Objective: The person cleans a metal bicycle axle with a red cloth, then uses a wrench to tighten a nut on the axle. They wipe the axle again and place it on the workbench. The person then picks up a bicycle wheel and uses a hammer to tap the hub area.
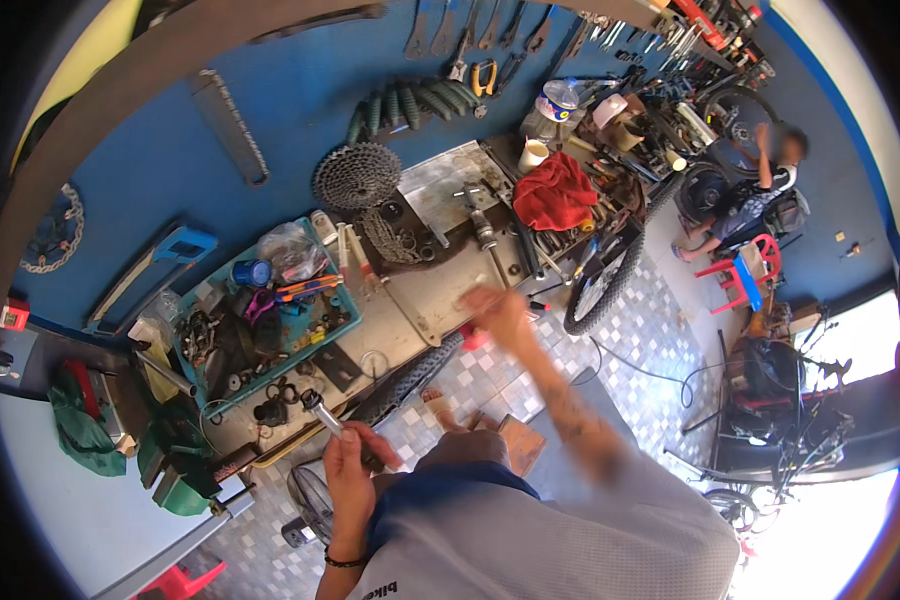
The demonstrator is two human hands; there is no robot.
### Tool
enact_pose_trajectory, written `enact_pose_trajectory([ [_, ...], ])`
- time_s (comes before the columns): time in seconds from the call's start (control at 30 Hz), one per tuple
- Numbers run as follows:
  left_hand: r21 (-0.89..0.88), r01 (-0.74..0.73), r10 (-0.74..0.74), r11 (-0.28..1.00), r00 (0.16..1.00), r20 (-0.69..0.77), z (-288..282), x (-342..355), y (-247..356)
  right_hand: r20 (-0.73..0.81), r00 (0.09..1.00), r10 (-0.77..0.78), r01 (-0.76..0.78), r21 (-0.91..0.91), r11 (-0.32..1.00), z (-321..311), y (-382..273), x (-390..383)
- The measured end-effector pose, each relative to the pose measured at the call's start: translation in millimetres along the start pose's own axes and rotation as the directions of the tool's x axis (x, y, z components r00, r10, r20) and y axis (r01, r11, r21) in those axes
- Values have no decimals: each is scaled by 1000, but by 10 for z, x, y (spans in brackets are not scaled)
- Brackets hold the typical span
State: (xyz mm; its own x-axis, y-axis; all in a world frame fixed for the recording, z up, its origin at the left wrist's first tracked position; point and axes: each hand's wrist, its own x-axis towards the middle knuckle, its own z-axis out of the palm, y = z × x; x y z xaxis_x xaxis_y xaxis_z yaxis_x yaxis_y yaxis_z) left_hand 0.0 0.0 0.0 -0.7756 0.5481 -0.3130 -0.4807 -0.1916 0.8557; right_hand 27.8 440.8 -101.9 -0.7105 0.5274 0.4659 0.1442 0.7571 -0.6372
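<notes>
Gripping a silver metal rod (pixel 322 412), my left hand (pixel 352 462) wraps its lower end, near the edge of the bench (pixel 460 280). Likely stiff, moderately heavy, perhaps slippery; best held mid-shaft. My right hand (pixel 500 315) blurs; finger spread, I cannot tell.

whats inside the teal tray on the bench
The teal tray holds a blue container, a clear plastic bag, an orange-handled tool and jumbled dark parts. Whatever lies beneath this heap is covered and cannot be seen.

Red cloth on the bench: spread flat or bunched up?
Bunched up: the red cloth lies in a crumpled heap with raised creases.
</notes>
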Motion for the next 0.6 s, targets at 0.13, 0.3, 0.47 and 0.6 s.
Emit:
enact_pose_trajectory([
  [0.13,34,189,-183,981,976,-120,498,0,-31,-145,969,201,-238,-312,920,-322,1077,644],
  [0.3,-36,260,-262,965,954,-147,966,16,-163,101,960,263,-157,-581,798,-416,1996,933],
  [0.47,118,265,-249,957,959,-132,1098,79,-129,-14,988,152,-98,-825,557,-670,2329,1211],
  [0.6,248,266,-236,931,961,-147,987,37,-47,-679,724,125,-288,-133,948,-1479,1872,1855],
])
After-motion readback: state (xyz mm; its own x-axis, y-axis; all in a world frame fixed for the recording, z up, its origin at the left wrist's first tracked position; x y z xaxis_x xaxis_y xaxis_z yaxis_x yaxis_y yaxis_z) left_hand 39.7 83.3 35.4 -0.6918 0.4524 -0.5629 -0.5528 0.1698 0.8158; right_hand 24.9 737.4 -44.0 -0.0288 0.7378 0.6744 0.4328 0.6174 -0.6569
